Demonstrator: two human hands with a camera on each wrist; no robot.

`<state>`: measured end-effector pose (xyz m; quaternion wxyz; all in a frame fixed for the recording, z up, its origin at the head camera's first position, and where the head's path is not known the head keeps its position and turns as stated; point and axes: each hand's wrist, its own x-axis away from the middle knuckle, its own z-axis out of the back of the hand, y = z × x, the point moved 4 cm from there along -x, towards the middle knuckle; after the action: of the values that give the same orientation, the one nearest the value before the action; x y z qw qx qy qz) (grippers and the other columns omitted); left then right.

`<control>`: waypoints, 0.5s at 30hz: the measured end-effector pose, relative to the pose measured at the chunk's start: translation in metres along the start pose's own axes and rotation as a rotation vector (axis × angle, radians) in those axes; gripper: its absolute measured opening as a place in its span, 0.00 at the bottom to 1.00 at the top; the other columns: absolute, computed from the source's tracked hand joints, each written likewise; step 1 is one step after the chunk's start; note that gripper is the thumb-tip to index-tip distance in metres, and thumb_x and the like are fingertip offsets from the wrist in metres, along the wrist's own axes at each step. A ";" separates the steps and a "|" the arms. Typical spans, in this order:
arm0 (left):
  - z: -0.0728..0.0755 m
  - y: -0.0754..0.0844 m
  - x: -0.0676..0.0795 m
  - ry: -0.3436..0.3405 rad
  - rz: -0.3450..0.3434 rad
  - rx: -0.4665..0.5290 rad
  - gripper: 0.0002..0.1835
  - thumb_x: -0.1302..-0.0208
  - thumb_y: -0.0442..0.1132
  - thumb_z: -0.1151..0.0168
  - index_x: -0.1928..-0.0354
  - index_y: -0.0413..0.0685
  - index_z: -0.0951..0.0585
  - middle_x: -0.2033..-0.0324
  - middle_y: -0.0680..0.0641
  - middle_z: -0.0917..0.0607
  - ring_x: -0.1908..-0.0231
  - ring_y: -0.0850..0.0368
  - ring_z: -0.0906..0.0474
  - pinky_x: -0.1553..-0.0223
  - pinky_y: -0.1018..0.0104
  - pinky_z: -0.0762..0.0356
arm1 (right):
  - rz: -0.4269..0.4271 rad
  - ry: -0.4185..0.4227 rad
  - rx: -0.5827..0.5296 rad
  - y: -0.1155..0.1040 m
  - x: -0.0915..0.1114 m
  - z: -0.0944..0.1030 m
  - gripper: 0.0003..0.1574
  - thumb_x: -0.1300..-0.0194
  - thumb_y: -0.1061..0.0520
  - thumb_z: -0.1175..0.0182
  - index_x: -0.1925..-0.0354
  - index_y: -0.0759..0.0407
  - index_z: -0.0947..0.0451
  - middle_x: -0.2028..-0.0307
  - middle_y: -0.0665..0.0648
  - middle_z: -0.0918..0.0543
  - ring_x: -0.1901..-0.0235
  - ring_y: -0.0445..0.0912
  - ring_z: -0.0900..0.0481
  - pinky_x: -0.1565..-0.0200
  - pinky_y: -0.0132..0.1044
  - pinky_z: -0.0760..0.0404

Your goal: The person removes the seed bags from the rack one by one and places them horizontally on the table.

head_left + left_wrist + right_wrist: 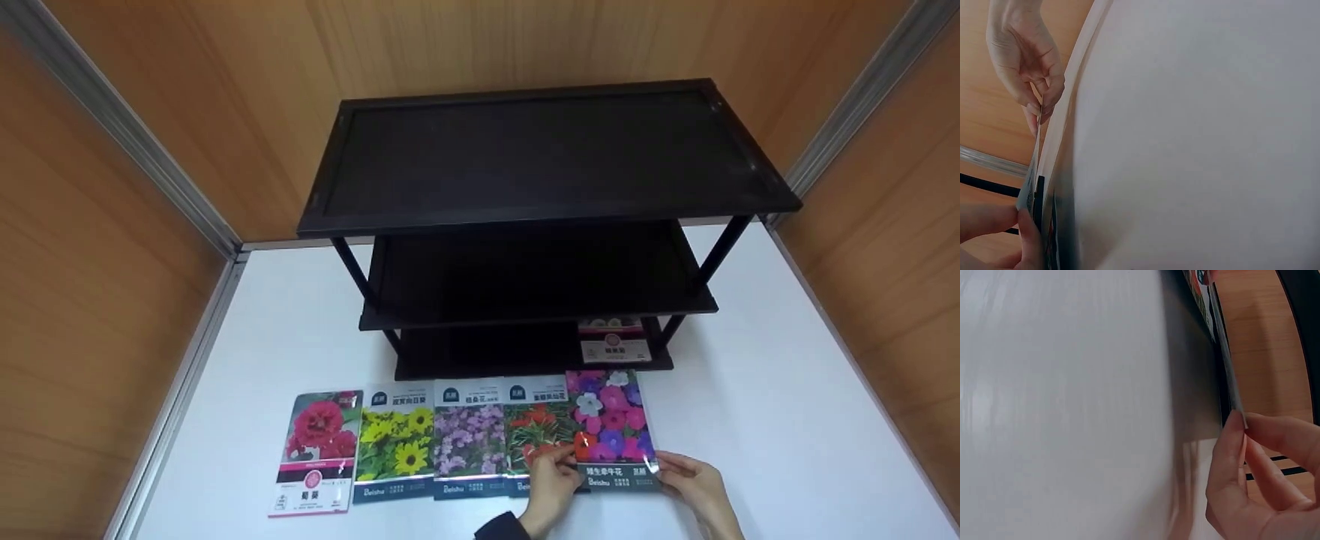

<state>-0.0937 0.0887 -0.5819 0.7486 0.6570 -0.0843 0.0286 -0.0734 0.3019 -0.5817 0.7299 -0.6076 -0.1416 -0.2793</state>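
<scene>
Both my hands hold a seed packet [611, 420] with pink, purple and white flowers, raised off the table. My left hand [551, 484] pinches its lower left edge, and my right hand [697, 487] pinches the lower right corner. In the right wrist view the packet [1230, 377] shows edge-on between the right hand's [1264, 478] thumb and finger. To its left lie packets with orange-red flowers [540, 427], lilac flowers [470, 439] and yellow sunflowers [397, 442]. The held packet partly covers the orange-red one.
A black three-tier shelf [555, 161] stands behind the row on the white table [757, 360]. Its bottom tier bears another packet [615, 346] at the right, partly hidden by the middle tier. A red-flower packet [319, 450] lies at the far left. Wood-look panels [525, 45] enclose the table.
</scene>
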 end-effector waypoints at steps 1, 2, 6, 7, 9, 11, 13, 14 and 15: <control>0.000 0.000 0.000 -0.007 -0.009 -0.004 0.19 0.65 0.17 0.46 0.63 0.25 0.22 0.78 0.51 0.25 0.80 0.66 0.31 0.79 0.76 0.32 | 0.007 -0.004 -0.002 0.000 0.000 0.000 0.25 0.52 0.68 0.40 0.53 0.75 0.29 0.68 0.56 0.19 0.68 0.43 0.22 0.63 0.36 0.22; 0.000 0.001 0.000 -0.012 -0.018 -0.008 0.19 0.65 0.17 0.46 0.63 0.24 0.22 0.78 0.51 0.24 0.80 0.67 0.31 0.79 0.76 0.32 | 0.013 -0.009 -0.006 0.000 -0.001 0.000 0.25 0.52 0.68 0.40 0.53 0.76 0.29 0.69 0.56 0.19 0.68 0.42 0.22 0.63 0.36 0.22; -0.001 0.000 0.000 -0.024 -0.037 -0.022 0.20 0.65 0.17 0.47 0.62 0.23 0.23 0.78 0.50 0.24 0.81 0.67 0.31 0.79 0.75 0.31 | 0.041 -0.033 -0.002 0.000 -0.002 0.000 0.23 0.53 0.69 0.41 0.55 0.77 0.29 0.70 0.56 0.19 0.70 0.42 0.22 0.65 0.34 0.22; -0.001 0.000 0.000 -0.024 -0.038 -0.028 0.20 0.66 0.17 0.47 0.62 0.23 0.23 0.78 0.50 0.24 0.81 0.67 0.31 0.80 0.75 0.31 | 0.042 -0.029 0.005 0.000 -0.002 -0.001 0.23 0.52 0.70 0.42 0.55 0.77 0.29 0.70 0.56 0.19 0.70 0.42 0.22 0.65 0.34 0.22; -0.001 -0.001 0.000 -0.026 -0.035 -0.037 0.20 0.66 0.17 0.47 0.62 0.23 0.23 0.78 0.50 0.24 0.81 0.66 0.31 0.80 0.75 0.31 | 0.039 -0.013 0.022 -0.001 -0.001 -0.002 0.22 0.52 0.71 0.43 0.55 0.77 0.29 0.70 0.56 0.20 0.70 0.42 0.22 0.65 0.34 0.22; -0.001 -0.001 0.001 -0.030 -0.034 -0.055 0.21 0.66 0.17 0.47 0.61 0.23 0.23 0.78 0.50 0.25 0.80 0.66 0.31 0.80 0.74 0.31 | 0.033 0.017 0.044 -0.003 0.000 -0.002 0.23 0.52 0.72 0.43 0.54 0.78 0.29 0.70 0.56 0.20 0.69 0.42 0.23 0.66 0.35 0.22; -0.001 -0.001 0.001 -0.029 -0.045 -0.071 0.21 0.66 0.17 0.47 0.61 0.23 0.23 0.78 0.50 0.25 0.80 0.65 0.30 0.79 0.74 0.31 | 0.030 0.028 0.062 -0.003 0.001 -0.003 0.22 0.52 0.72 0.44 0.54 0.78 0.29 0.71 0.56 0.20 0.70 0.42 0.23 0.66 0.35 0.22; -0.001 0.000 0.001 -0.029 -0.054 -0.082 0.21 0.66 0.17 0.47 0.62 0.23 0.23 0.78 0.50 0.25 0.79 0.65 0.30 0.79 0.74 0.31 | 0.033 0.028 0.071 -0.003 0.001 -0.004 0.22 0.52 0.73 0.44 0.55 0.78 0.29 0.71 0.56 0.20 0.70 0.42 0.23 0.66 0.35 0.22; -0.001 0.000 0.001 -0.028 -0.063 -0.092 0.21 0.66 0.17 0.48 0.62 0.23 0.23 0.78 0.50 0.24 0.79 0.65 0.30 0.79 0.74 0.31 | 0.035 0.029 0.078 -0.003 0.001 -0.004 0.22 0.52 0.73 0.44 0.55 0.79 0.29 0.71 0.56 0.20 0.70 0.42 0.23 0.66 0.35 0.22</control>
<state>-0.0926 0.0900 -0.5822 0.7773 0.6245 -0.0753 -0.0079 -0.0752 0.2974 -0.5794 0.7597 -0.5770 -0.1309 -0.2696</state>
